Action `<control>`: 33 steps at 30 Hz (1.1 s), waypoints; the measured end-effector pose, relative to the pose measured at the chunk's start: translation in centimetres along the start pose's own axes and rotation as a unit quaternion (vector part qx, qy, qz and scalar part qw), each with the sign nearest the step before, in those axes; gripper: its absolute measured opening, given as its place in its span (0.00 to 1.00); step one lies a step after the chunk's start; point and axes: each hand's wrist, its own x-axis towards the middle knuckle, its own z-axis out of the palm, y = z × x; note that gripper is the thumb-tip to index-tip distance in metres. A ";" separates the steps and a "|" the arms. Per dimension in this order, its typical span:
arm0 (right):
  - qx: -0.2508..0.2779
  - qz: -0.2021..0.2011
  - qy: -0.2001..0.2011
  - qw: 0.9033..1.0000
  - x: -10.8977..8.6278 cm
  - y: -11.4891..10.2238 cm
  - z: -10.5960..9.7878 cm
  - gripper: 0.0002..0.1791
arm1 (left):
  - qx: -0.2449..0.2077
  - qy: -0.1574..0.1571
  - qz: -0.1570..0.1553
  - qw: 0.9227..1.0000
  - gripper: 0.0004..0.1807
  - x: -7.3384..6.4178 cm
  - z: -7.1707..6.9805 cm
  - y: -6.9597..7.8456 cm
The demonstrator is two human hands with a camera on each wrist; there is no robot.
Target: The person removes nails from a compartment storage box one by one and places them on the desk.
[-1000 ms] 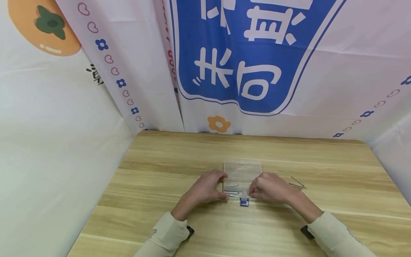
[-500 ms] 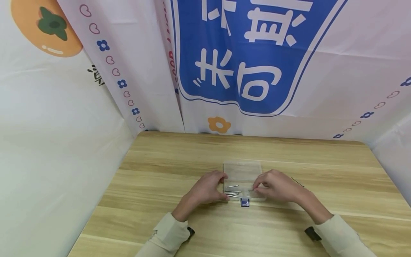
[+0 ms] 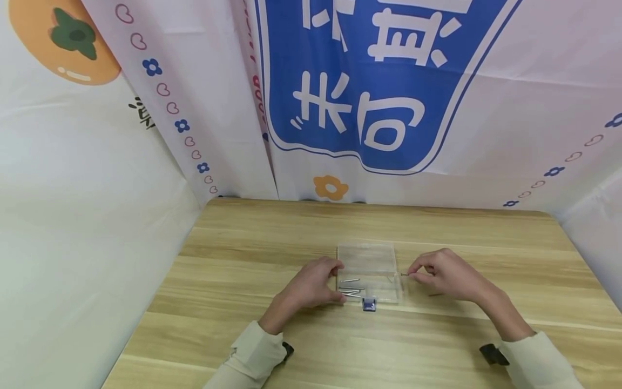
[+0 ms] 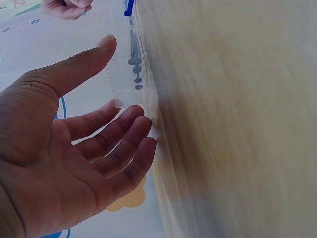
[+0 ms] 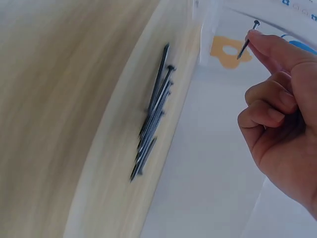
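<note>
A clear plastic box [image 3: 381,294] with a blue latch [image 3: 369,305] lies on the table, its lid [image 3: 366,258] folded back. Several nails [image 3: 351,292] rest in its left part. My left hand [image 3: 313,282] rests at the box's left side, with its thumb by the front corner and relaxed fingers touching the edge. Just right of the box, my right hand [image 3: 444,273] pinches a short nail [image 5: 247,39] between thumb and forefinger, holding it above the table. Below that hand, several dark nails [image 5: 153,116] lie bunched on the wood; the head view mostly hides them.
The wooden table [image 3: 272,227] reaches back to a white printed cloth [image 3: 243,162]. Another pale cloth [image 3: 97,243] hangs along the left side.
My right hand has moved from over the box's right part out to the right, carrying the nail in its fingertips. The left hand and the box have stayed in place.
</note>
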 end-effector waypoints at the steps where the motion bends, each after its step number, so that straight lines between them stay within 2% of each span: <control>1: 0.000 0.003 0.001 1.000 -0.2 0.2 -0.1 0.04 | 0.000 0.000 0.000 1.000 0.35 0.0 0.0 0.0; 9: -0.005 0.034 0.002 0.999 -1.6 1.9 -0.3 0.04 | -0.003 -0.002 -0.001 1.000 0.36 0.0 -0.1 -0.1; 21: -0.021 0.057 0.006 0.998 -3.5 3.5 -0.3 0.04 | -0.004 -0.004 0.004 1.000 0.36 0.1 0.0 -0.2; 33: -0.043 0.051 -0.009 0.998 -3.7 3.8 -0.1 0.04 | -0.003 -0.006 0.002 1.000 0.36 0.0 -0.1 -0.2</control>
